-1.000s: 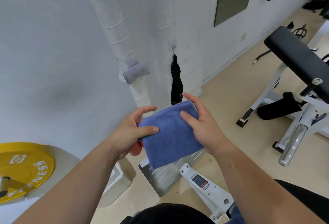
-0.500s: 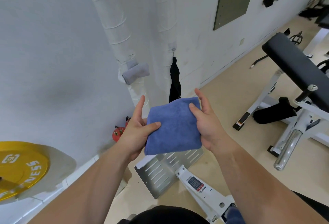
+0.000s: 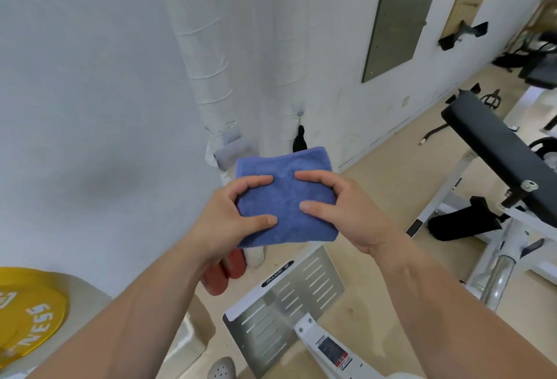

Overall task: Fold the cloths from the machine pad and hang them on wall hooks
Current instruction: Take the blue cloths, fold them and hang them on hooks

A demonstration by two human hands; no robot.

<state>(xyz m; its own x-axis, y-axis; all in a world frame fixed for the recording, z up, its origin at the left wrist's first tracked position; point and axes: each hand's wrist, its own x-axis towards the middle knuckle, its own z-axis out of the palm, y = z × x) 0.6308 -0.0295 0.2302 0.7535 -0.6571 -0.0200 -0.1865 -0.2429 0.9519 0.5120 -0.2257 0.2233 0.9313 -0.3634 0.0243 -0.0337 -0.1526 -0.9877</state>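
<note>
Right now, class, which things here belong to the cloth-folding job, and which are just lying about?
Job: blue cloth, left hand, right hand, wall hook, black cloth hung there.
Lying about: yellow weight plate, slotted metal plate, grey wall panel.

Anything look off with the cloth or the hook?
Nothing stands out. The blue cloth is folded square, gripped between left hand and right hand; a black cloth hangs straight from the wall hook behind.

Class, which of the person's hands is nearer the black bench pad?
Right. The right hand grips the blue cloth at its right edge, toward the black bench pad; the left hand grips its left edge, farther away.
</note>
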